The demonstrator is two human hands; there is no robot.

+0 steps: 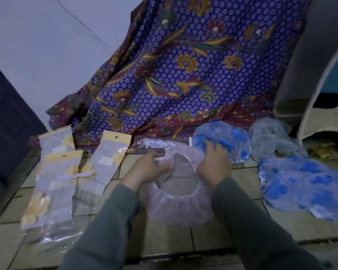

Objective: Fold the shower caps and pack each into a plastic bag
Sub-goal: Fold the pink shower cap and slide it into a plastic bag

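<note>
Folding: we flatten the pink cap (179, 207) evenly.
Left hand (147, 168): fingers pinch its rim.
Right hand (213, 162): fingers curl over the far rim.
Bags (55, 184): left of the cap.

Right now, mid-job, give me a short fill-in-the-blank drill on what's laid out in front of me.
1. Both hands, left hand and right hand, grip the ____ shower cap.
2. The packed bags with yellow flowers lie on the person's ____ side.
3. The loose shower caps on the right carry ____ flowers.

Missing words: pink; left; blue
</note>
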